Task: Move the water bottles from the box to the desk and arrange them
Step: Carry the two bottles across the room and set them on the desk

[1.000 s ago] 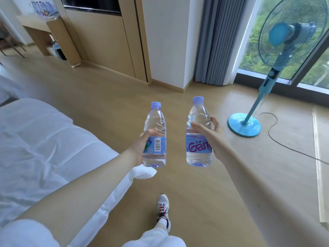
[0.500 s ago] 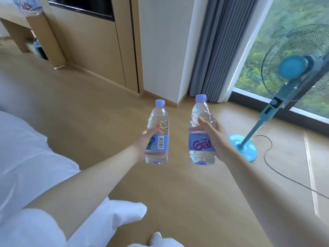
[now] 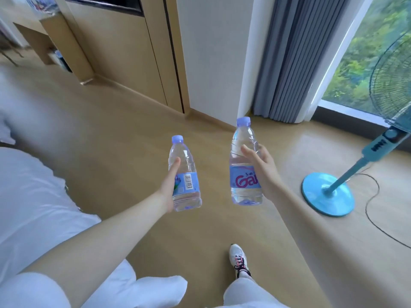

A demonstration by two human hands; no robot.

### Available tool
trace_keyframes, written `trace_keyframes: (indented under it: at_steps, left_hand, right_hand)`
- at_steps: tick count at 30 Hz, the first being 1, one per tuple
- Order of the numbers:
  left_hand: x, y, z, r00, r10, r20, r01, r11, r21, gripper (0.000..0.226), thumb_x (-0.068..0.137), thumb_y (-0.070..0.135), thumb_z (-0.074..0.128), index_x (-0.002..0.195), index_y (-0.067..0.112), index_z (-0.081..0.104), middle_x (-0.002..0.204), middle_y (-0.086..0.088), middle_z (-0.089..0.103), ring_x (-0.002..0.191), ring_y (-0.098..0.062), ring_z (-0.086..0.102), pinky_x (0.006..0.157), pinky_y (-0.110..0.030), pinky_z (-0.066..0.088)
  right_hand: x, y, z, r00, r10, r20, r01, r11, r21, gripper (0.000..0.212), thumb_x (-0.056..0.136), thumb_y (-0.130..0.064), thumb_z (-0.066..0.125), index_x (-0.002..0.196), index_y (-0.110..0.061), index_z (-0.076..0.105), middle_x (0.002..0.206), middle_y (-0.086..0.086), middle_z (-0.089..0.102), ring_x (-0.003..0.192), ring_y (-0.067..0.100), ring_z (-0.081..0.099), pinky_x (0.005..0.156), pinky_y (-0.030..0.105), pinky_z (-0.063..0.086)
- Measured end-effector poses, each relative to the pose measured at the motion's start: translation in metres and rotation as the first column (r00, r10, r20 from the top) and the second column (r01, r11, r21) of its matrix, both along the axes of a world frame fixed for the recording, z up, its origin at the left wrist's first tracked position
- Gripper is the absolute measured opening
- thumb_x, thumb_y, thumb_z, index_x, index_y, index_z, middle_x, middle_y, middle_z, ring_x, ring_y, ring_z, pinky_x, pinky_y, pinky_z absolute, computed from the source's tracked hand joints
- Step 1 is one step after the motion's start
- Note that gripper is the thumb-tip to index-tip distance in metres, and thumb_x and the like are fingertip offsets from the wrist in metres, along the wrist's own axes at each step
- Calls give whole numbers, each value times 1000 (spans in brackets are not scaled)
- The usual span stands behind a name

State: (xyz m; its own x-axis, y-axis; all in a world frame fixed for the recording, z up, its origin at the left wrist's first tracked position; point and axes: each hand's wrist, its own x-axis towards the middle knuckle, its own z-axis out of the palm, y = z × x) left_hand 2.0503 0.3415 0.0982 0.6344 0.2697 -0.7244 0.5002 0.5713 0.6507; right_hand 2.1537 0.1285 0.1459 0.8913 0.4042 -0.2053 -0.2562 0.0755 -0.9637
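I carry two clear water bottles upright over the wooden floor, each with a pale purple cap and a blue label. My left hand (image 3: pixel 169 185) grips the left bottle (image 3: pixel 184 174) around its labelled lower half, thumb up its side. My right hand (image 3: pixel 263 172) grips the right bottle (image 3: pixel 244 165), fingers wrapped behind it. The right bottle is held a little higher. A wooden desk (image 3: pixel 33 34) stands at the far upper left, with several blurred bottles on its top edge. No box is in view.
A white bed (image 3: pixel 29 196) fills the left side. A turquoise standing fan (image 3: pixel 329 194) with a trailing black cable stands at right by the window. Wooden cabinet panels (image 3: pixel 124 56), a white wall column and grey curtain (image 3: pixel 295 56) lie ahead. My right shoe (image 3: pixel 239 260) is on the floor.
The view has swung and moved forward; the fan now sits further right. Both bottles stay gripped, the left one now lower than the right. My right foot has stepped forward into view.
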Motion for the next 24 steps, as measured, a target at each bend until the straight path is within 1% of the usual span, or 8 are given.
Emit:
trace_keyframes:
  at_steps: [2, 4, 6, 8, 12, 17, 21, 24]
  left_hand:
    - [30, 3, 1, 999, 31, -12, -31, 999, 20, 85, 34, 81, 67, 89, 17, 72, 80, -7, 73, 68, -27, 72, 69, -42, 58]
    - [61, 7, 7, 998, 60, -23, -59, 998, 20, 77, 44, 82, 67, 86, 18, 72, 79, -6, 73, 66, -26, 71, 69, -43, 58]
    - [90, 14, 14, 995, 98, -27, -97, 994, 41, 67, 59, 79, 65, 86, 17, 72, 77, -6, 73, 66, -26, 71, 67, -40, 58]
    - [113, 22, 20, 992, 122, -30, -119, 989, 86, 64, 66, 78, 63, 87, 18, 73, 79, -5, 74, 68, -26, 72, 66, -38, 58]
    - [143, 36, 27, 982, 187, -30, -181, 975, 129, 64, 63, 79, 64, 88, 21, 74, 86, -5, 75, 73, -27, 73, 69, -40, 58]
    - [156, 63, 20, 947, 316, -52, -306, 942, 139, 65, 65, 79, 63, 91, 20, 73, 88, -6, 75, 75, -27, 72, 80, -43, 57]
    - [158, 89, 16, 918, 392, -55, -382, 913, 142, 63, 65, 78, 64, 88, 20, 74, 90, -8, 75, 75, -28, 73, 73, -42, 58]
    - [159, 112, 11, 903, 427, -36, -420, 899, 128, 63, 66, 76, 64, 89, 19, 74, 89, -8, 75, 75, -28, 73, 69, -41, 58]
  right_hand:
    - [36, 7, 0, 999, 29, -21, -29, 1000, 10, 34, 85, -41, 67, 109, -21, 55, 73, -7, 73, 62, 13, 71, 49, 21, 50]
    - [73, 14, 3, 997, 65, -32, -64, 998, 15, 42, 77, -46, 68, 109, -22, 55, 75, -6, 73, 63, 14, 71, 49, 23, 51]
    - [108, 23, 8, 993, 107, -45, -105, 994, 32, 40, 79, -45, 69, 110, -22, 57, 78, -4, 73, 66, 15, 71, 51, 24, 52]
    - [140, 36, 11, 986, 155, -65, -153, 987, 47, 32, 87, -39, 67, 111, -21, 57, 80, -3, 72, 67, 15, 71, 52, 24, 52]
    - [187, 66, 14, 955, 283, -88, -280, 959, 46, 31, 88, -37, 66, 112, -18, 57, 85, 1, 72, 67, 17, 70, 54, 25, 53]
    - [214, 108, 8, 913, 392, -113, -386, 920, 73, 29, 89, -34, 66, 111, -17, 57, 79, -2, 72, 64, 16, 69, 53, 23, 52]
    - [229, 143, 1, 880, 453, -144, -447, 891, 75, 29, 89, -34, 66, 111, -17, 58, 80, 1, 71, 64, 17, 69, 53, 25, 53]
    - [237, 171, -3, 864, 477, -160, -472, 879, 69, 31, 88, -35, 66, 112, -17, 58, 82, 2, 71, 65, 19, 69, 54, 27, 53]
